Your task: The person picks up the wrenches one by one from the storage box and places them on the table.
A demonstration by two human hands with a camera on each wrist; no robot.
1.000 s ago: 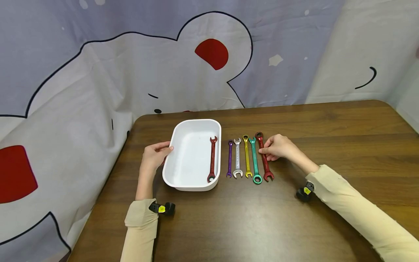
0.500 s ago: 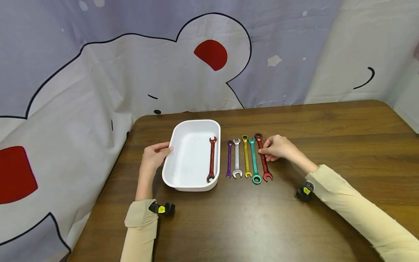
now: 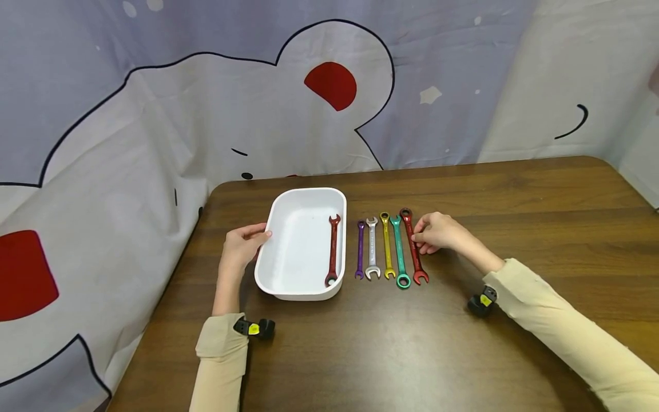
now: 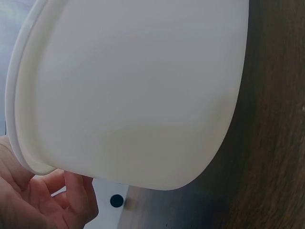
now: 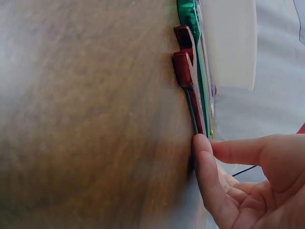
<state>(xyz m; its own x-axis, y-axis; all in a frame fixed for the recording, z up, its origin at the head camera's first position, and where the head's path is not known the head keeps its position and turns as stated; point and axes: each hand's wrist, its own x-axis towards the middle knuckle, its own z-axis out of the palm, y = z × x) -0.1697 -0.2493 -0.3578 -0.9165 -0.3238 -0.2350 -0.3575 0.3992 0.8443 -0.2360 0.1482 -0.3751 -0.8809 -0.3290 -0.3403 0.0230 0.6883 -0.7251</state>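
My left hand (image 3: 241, 247) holds the left rim of a white plastic tub (image 3: 296, 252), thumb over the edge and fingers outside below it; the left wrist view shows them curled beneath the lip. One red wrench (image 3: 333, 252) lies inside the tub along its right wall. To the right, my right hand (image 3: 435, 233) has thumb and forefinger at the shaft of another red combination wrench (image 3: 416, 257), the rightmost in a row. In the right wrist view those fingertips (image 5: 204, 143) pinch close at the shaft's edge and hide part of it.
Left of that wrench lie a green wrench (image 3: 399, 252), a yellow wrench (image 3: 387, 246), a silver wrench (image 3: 372, 246) and a purple wrench (image 3: 360, 252), side by side. A printed curtain (image 3: 206, 114) hangs behind the wooden table (image 3: 360, 355).
My right thumb has drawn back slightly to the right, from across the red wrench to its right edge. The left hand, tub and wrenches stay in place.
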